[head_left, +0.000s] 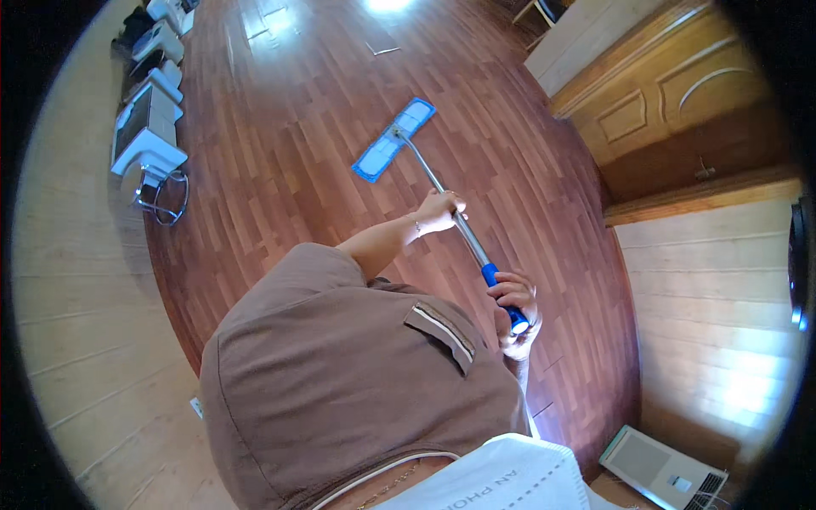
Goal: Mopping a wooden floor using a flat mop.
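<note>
A flat mop (417, 116) with a wide blue-edged pad lies across the wood-look floor ahead of me. Its silver pole slants back toward my body and ends in a blue grip (490, 274). My left hand (439, 210) is wrapped round the metal pole about halfway along. Lower down, my right hand (517, 308) is closed round the blue grip near its end. Part of the right palm is hidden behind the grip.
White chair-like units (149, 127), one on a round metal base, line the left wall. To the right are a carved wooden door (654, 106) and a pale wall (705, 280). A white boxy appliance (667, 467) stands at lower right. Reddish-brown floorboards (280, 161) stretch ahead.
</note>
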`<action>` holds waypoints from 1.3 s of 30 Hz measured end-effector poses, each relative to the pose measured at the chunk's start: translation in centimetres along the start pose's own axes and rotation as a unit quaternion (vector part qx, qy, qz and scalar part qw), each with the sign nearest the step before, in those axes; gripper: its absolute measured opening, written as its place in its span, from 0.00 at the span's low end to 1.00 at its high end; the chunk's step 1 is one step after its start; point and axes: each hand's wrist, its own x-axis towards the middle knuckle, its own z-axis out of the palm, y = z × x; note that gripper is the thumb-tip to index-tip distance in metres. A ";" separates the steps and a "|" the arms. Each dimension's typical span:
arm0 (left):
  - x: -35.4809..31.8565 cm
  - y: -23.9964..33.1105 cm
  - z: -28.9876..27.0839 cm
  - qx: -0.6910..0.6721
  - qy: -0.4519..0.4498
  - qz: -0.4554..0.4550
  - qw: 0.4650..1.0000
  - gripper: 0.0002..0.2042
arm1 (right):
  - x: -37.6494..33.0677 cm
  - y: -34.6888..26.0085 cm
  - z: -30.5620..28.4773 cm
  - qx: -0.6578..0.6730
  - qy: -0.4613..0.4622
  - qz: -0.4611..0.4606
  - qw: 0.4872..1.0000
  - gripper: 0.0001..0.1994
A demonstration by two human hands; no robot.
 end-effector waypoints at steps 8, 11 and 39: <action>-4.4 -8.1 -6.2 -0.168 0.076 -0.107 0.977 0.14 | 5.0 1.1 6.3 0.060 -0.132 0.002 0.989 0.08; -6.8 -8.0 -10.7 -0.218 0.125 -0.132 0.959 0.16 | 6.0 1.3 8.4 0.070 -0.180 0.002 0.981 0.07; -2.3 5.9 -9.3 -0.024 0.031 -0.006 0.999 0.08 | 8.2 -6.5 -4.9 0.079 -0.143 -0.028 0.986 0.09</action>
